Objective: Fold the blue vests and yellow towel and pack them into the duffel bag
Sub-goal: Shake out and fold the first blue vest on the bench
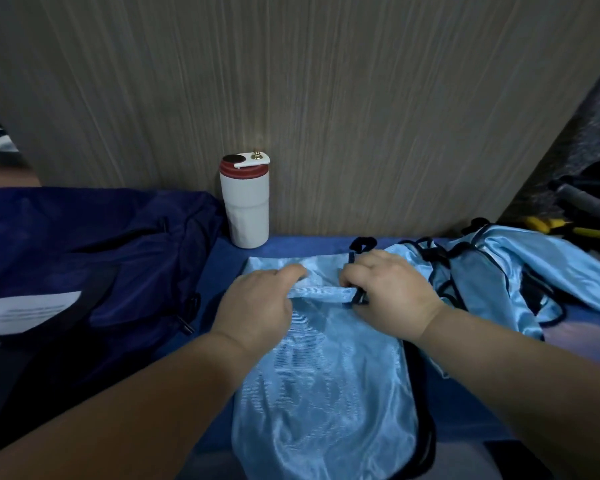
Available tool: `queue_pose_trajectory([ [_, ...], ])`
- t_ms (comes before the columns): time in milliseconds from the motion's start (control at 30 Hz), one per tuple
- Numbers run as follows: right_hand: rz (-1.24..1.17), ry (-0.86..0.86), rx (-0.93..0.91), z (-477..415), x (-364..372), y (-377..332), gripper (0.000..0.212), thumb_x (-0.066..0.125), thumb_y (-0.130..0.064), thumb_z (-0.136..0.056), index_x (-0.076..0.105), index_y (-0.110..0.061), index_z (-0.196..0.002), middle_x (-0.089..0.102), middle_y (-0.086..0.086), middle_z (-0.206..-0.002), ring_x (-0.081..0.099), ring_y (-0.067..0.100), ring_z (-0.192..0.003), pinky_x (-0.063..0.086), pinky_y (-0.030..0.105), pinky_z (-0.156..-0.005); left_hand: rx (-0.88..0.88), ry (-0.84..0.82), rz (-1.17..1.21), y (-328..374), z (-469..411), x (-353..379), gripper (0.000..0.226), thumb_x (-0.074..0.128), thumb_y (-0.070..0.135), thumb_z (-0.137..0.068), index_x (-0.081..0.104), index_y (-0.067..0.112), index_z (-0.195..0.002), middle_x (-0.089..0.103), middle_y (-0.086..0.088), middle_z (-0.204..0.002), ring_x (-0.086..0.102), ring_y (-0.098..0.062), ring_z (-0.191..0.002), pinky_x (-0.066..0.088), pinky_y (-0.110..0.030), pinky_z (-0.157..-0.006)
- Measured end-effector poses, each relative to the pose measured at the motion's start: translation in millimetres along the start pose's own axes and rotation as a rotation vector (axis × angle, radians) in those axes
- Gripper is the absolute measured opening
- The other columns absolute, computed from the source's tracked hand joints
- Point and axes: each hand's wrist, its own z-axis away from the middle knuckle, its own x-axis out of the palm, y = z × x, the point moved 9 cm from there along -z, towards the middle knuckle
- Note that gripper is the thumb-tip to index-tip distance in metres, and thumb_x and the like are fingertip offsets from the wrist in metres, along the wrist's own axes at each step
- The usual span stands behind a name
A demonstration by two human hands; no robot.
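Note:
A light blue mesh vest (326, 375) with dark trim lies lengthwise on the blue surface in front of me. My left hand (260, 299) and my right hand (388, 289) both pinch a fold of its far end, close together. Another crumpled light blue vest (520, 268) lies to the right. The dark navy duffel bag (84, 258) sits at the left. No yellow towel is in view.
A white tumbler (245, 202) with a red lid stands against the wooden wall panel (326, 98) behind the vest. A white paper (21, 313) lies on the bag. Yellow-handled tools (568, 230) lie at the far right.

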Motion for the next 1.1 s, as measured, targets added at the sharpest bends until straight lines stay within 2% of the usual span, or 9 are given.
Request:
queue_pose_trajectory([
  [200, -0.058, -0.155, -0.123, 10.9, -0.5, -0.3, 0.031, 0.067, -0.018, -0.060, 0.072, -0.024, -0.091, 0.065, -0.006, -0.084, 0.061, 0.021, -0.081, 0.051, 0.035, -0.077, 0.187, -0.408, -0.215, 2.8, 9.4, 22.3, 0.065, 0.038, 0.005, -0.083, 0.044, 0.045, -0.134, 0.055, 0.007, -0.130, 0.046, -0.020, -0.126, 0.038, -0.038, -0.102],
  [333, -0.131, -0.342, -0.049, 13.6, 4.6, 5.4, 0.048, 0.040, -0.042, -0.065, 0.073, -0.034, -0.099, 0.066, -0.020, -0.092, 0.044, -0.002, -0.093, 0.039, 0.032, -0.096, 0.099, -0.753, 0.068, -5.6, 31.5, 43.4, 0.062, 0.044, 0.018, -0.091, 0.030, 0.049, -0.143, 0.025, 0.019, -0.153, 0.016, -0.005, -0.144, 0.022, -0.031, -0.116],
  [433, -0.151, -0.300, 0.005, -0.3, -4.2, 4.5, 0.053, 0.034, -0.055, -0.063, 0.071, -0.035, -0.094, 0.065, -0.020, -0.091, 0.044, 0.001, -0.096, 0.039, 0.036, -0.096, 0.171, -0.793, 0.161, 12.2, 37.9, 48.3, 0.057, 0.044, 0.026, -0.099, 0.020, 0.040, -0.149, 0.010, 0.021, -0.157, -0.001, 0.004, -0.144, 0.009, -0.023, -0.118],
  [533, -0.100, -0.490, -0.016, -0.4, 10.8, -5.8, 0.061, 0.050, -0.072, -0.058, 0.060, -0.040, -0.109, 0.054, -0.021, -0.102, 0.040, 0.003, -0.105, 0.034, 0.029, -0.097, 0.225, -0.754, 0.069, 15.7, 44.1, 57.4, 0.069, 0.049, 0.040, -0.096, 0.009, 0.036, -0.151, 0.000, 0.020, -0.158, -0.008, 0.004, -0.143, 0.002, -0.019, -0.116],
  [667, -0.029, -0.464, -0.074, -0.4, 12.8, -10.1, 0.030, 0.064, -0.036, -0.072, 0.067, -0.033, -0.101, 0.055, -0.018, -0.095, 0.050, 0.006, -0.099, 0.038, 0.032, -0.098, 0.202, -0.532, 0.087, 7.6, 35.6, 43.2, 0.061, 0.051, 0.047, -0.094, 0.024, 0.040, -0.148, 0.016, 0.024, -0.155, 0.001, 0.011, -0.139, 0.007, -0.014, -0.113],
  [733, -0.072, -0.356, -0.019, -4.6, -3.6, 0.7, 0.029, 0.056, -0.037, -0.065, 0.070, -0.032, -0.090, 0.058, -0.017, -0.083, 0.053, 0.005, -0.086, 0.044, 0.034, -0.091, 0.182, -0.536, 0.131, 7.9, 34.6, 39.1, 0.051, 0.046, 0.046, -0.096, 0.030, 0.043, -0.144, 0.019, 0.026, -0.154, 0.003, 0.009, -0.141, 0.010, -0.020, -0.117],
  [933, -0.188, -0.583, 0.094, 3.4, 7.1, 6.7, 0.055, 0.041, -0.070, -0.061, 0.072, -0.034, -0.088, 0.069, -0.016, -0.084, 0.061, 0.002, -0.085, 0.048, 0.028, -0.084, 0.131, -0.746, 0.011, -0.6, 42.2, 56.5, 0.053, 0.028, 0.056, -0.097, 0.014, 0.047, -0.147, -0.007, 0.026, -0.156, -0.018, -0.006, -0.144, 0.000, -0.040, -0.119],
  [1033, -0.334, -0.353, 0.189, -13.5, 1.1, 14.6, 0.035, 0.054, -0.054, -0.085, 0.072, -0.024, -0.085, 0.068, -0.007, -0.078, 0.061, 0.008, -0.078, 0.049, 0.033, -0.080, 0.067, -0.707, 0.023, -2.5, 38.0, 58.1, 0.060, 0.028, 0.060, -0.096, 0.003, 0.046, -0.148, -0.013, 0.026, -0.155, -0.023, -0.011, -0.143, -0.006, -0.039, -0.119],
  [1100, -0.230, -0.195, 0.196, -28.5, -3.1, 22.7, 0.022, 0.057, -0.033, -0.092, 0.071, -0.023, -0.105, 0.067, -0.008, -0.095, 0.058, 0.010, -0.094, 0.044, 0.031, -0.092, 0.082, -0.687, 0.016, 3.1, 36.6, 60.8, 0.061, 0.026, 0.061, -0.095, -0.003, 0.047, -0.148, -0.017, 0.024, -0.155, -0.027, -0.012, -0.141, -0.013, -0.040, -0.117],
])
